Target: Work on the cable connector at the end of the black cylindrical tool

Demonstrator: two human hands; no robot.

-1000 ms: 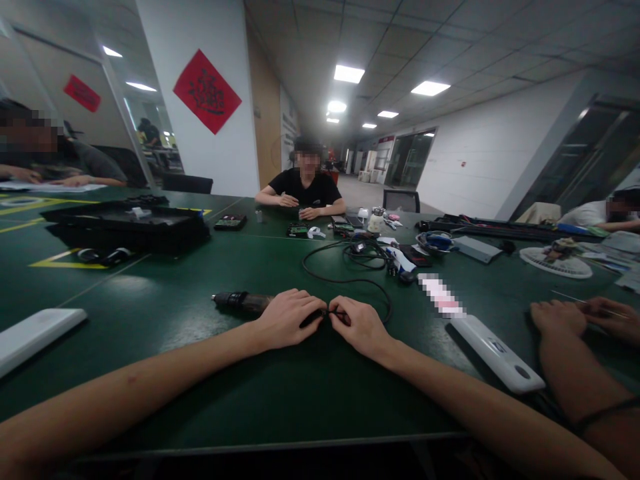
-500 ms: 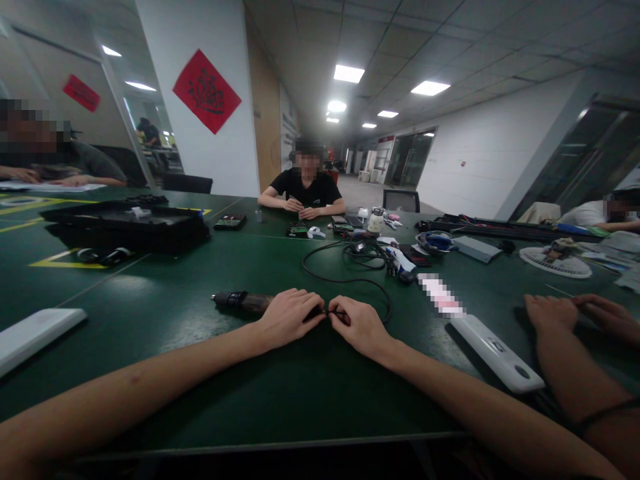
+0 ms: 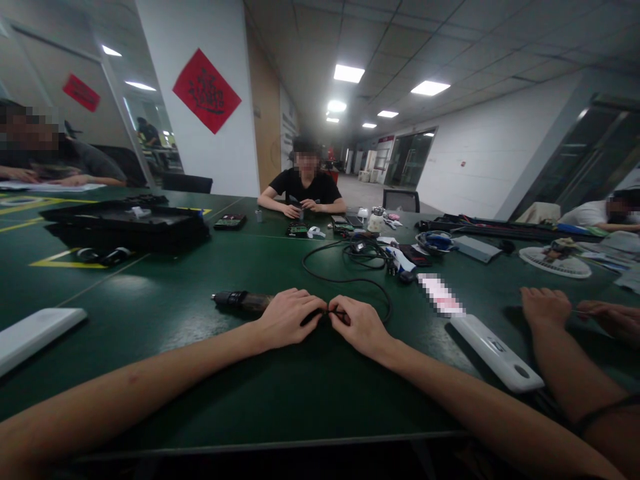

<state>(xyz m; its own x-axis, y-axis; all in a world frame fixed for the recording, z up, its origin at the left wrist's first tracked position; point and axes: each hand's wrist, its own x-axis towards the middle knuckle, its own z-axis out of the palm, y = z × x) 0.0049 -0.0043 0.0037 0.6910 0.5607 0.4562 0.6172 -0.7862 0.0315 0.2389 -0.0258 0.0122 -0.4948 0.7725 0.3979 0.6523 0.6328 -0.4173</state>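
Observation:
My left hand [image 3: 290, 317] lies curled over the rear end of a dark cylindrical tool [image 3: 239, 301] that rests on the green table [image 3: 200, 313]. My right hand [image 3: 361, 325] is closed in a pinch on the black cord [image 3: 350, 280] where it leaves the tool. The two hands almost touch. The cord loops away across the table toward a tangle of cable farther back.
A white flat device [image 3: 495, 351] lies to my right and a white slab [image 3: 33, 333] to my left. A co-worker's hands [image 3: 547, 308] rest at the right. A black case [image 3: 125, 223] stands at the back left. A person [image 3: 304, 190] sits across, beside small parts.
My hands have stayed where they were. The co-worker's hands at the right have shifted slightly, and the person across has brought both hands together.

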